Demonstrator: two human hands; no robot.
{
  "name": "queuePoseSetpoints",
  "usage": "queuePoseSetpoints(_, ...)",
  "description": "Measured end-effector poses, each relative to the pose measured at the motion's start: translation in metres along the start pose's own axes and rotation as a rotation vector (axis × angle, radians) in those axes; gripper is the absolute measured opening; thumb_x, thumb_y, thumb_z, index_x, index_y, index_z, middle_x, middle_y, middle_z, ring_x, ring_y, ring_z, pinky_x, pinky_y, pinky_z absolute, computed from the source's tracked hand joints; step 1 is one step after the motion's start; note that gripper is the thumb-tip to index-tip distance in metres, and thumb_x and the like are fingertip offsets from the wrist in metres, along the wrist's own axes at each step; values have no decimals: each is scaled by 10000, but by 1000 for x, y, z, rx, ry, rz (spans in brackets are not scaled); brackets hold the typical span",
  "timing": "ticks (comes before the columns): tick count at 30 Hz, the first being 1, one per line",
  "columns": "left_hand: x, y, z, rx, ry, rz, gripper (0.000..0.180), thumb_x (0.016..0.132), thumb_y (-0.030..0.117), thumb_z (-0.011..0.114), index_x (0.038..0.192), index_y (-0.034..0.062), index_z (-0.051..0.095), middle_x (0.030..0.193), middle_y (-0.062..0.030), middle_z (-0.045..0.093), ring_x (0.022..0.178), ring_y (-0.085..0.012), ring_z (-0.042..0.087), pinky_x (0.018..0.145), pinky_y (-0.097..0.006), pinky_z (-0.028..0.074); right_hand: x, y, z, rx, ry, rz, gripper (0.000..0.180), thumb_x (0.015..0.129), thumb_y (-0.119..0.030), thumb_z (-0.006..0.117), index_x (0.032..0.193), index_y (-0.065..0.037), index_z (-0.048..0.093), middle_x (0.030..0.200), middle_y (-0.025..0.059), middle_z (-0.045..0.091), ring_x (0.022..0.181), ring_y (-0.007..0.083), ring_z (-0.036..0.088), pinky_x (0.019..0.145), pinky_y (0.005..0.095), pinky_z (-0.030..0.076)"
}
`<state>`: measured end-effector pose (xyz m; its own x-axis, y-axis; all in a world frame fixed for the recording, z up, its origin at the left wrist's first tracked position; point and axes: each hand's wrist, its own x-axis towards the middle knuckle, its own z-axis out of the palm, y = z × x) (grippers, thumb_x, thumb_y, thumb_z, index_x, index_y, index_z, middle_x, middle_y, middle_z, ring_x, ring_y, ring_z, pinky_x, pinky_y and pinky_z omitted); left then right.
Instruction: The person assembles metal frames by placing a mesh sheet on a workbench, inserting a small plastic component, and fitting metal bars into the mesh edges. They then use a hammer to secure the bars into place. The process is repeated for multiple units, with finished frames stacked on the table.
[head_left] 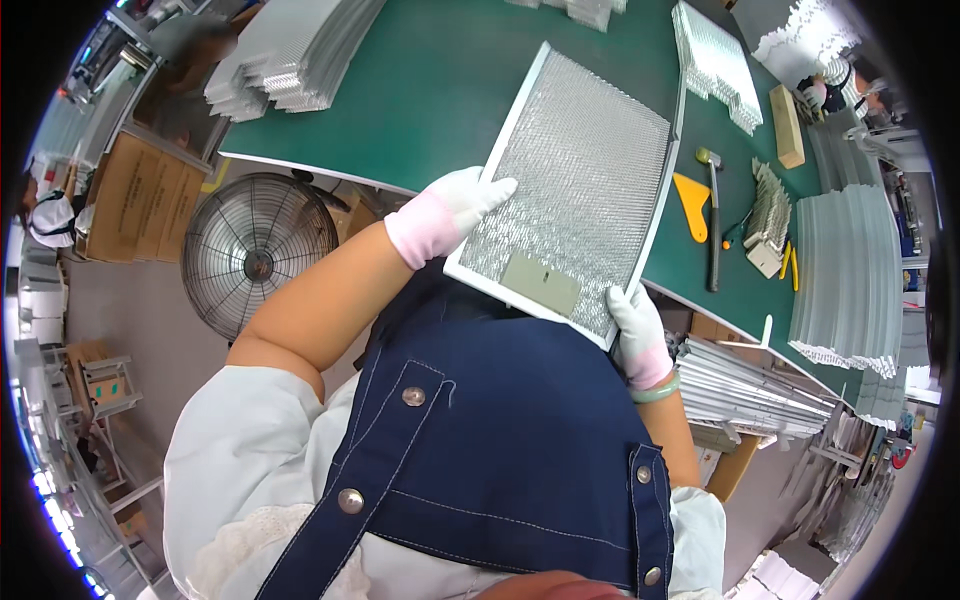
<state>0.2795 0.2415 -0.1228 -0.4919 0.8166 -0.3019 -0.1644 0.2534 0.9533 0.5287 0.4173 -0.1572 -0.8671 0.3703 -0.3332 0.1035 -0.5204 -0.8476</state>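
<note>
A rectangular metal mesh filter panel [585,140] with a pale metal frame tilts between my two gloved hands, over the near edge of the green table [430,90]. My left hand [462,203] grips its left rim, thumb lying over the mesh. At the lower right corner, my right hand [637,330] holds the frame, thumb on top and the other fingers hidden beneath. A grey-green plate [540,284] with a small dark slot sits in the panel's lower part. Both gloves are white with pink cuffs.
Stacked metal mesh sheets [310,50] lie at the far left, more strips [845,270] at the right. A hammer [713,220], yellow scraper [692,207], yellow-handled tool [789,266] and wooden block [787,126] rest right of the panel. A floor fan [258,265] stands left, beside cardboard boxes [140,200].
</note>
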Motion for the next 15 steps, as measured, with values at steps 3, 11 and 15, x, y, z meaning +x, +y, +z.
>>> queuePoseSetpoints(3, 27, -1, -16, 58, -9, 90, 412, 1033, 322, 546, 1238, -34, 584, 1140, -88, 658, 987, -163, 609, 929, -305, 481, -5, -3, -1, -191, -16, -63, 443, 1003, -169, 577, 1369, 46, 450, 1318, 113, 582, 1176, 179, 562, 1048, 341, 430)
queuePoseSetpoints(11, 60, 74, -36, -47, 68, 207, 443, 1002, 332, 596, 1276, -16, 591, 1171, -101, 676, 1082, -186, 628, 960, -337, 495, -16, -22, 8, -392, -92, -244, 605, 966, -228, 656, 1430, 41, 376, 1377, 120, 539, 1259, 203, 517, 1097, 362, 379)
queuePoseSetpoints(15, 60, 94, -53, -499, -163, 246, 450, 971, 284, 637, 1295, -24, 589, 1218, -112, 675, 1108, -200, 642, 991, -348, 491, -14, -32, 13, -402, -162, -236, 644, 958, -237, 668, 1449, 41, 356, 1387, 124, 531, 1268, 210, 512, 1101, 364, 375)
